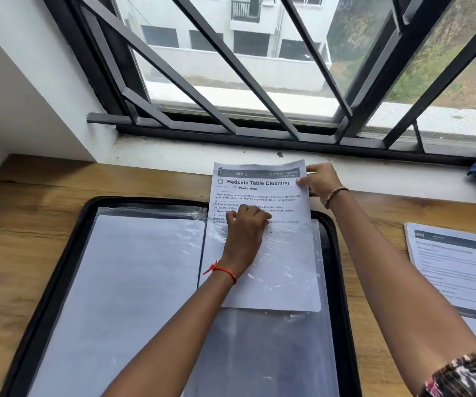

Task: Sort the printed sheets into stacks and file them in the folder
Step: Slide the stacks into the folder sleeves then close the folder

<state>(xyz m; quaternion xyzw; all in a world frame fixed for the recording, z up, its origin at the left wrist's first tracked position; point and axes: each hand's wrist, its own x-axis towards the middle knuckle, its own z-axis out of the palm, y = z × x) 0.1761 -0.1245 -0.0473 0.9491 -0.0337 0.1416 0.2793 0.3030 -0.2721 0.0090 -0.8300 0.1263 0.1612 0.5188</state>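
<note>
Black folder (pixel 69 253) open on the desk (pixel 30 213), we find the printed sheet (pixel 259 183) half inside a clear sleeve (pixel 282 267) on the folder's right half, right grip (pixel 321 180) pinching its top corner, left grip (pixel 245 233) curled at the sleeve mouth, clamped on what we cannot tell.

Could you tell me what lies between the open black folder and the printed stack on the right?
Head view: only bare brown wooden table separates the open black folder from the white printed stack; the right forearm crosses it.
</note>
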